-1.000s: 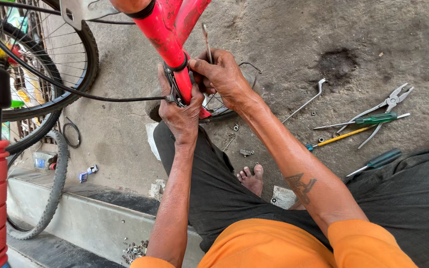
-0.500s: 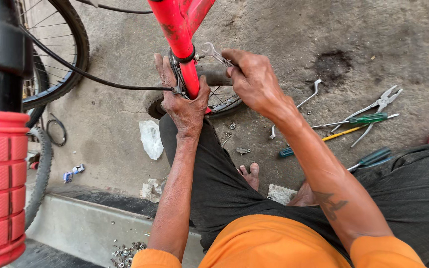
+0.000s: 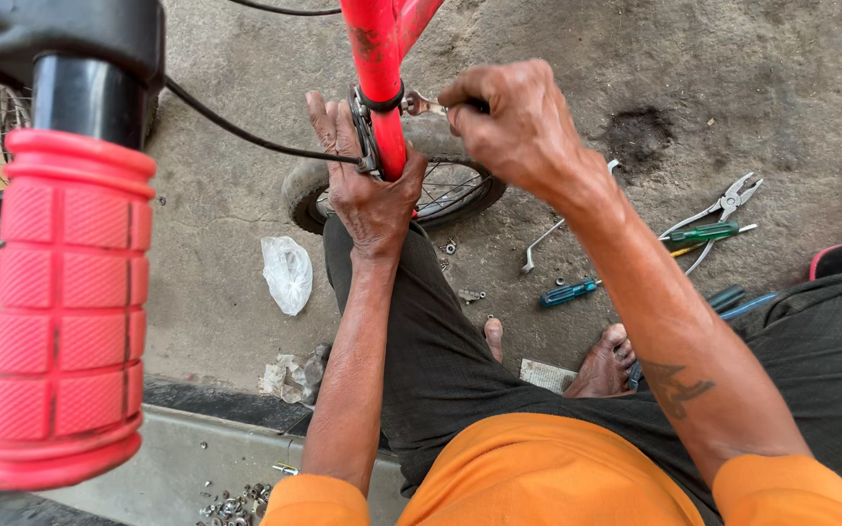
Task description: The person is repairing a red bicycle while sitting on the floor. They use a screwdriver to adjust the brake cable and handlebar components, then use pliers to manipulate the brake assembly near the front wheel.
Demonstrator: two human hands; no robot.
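Both hands (image 3: 374,195) (image 3: 518,122) raised, fingers curled.

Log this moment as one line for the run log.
left hand braces red bike frame | right hand grips wrench at brake | tools lie on ground

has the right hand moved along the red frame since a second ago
Yes, slightly. The right hand was against the red frame by the left hand; now it sits off to the side, gripping a small wrench.
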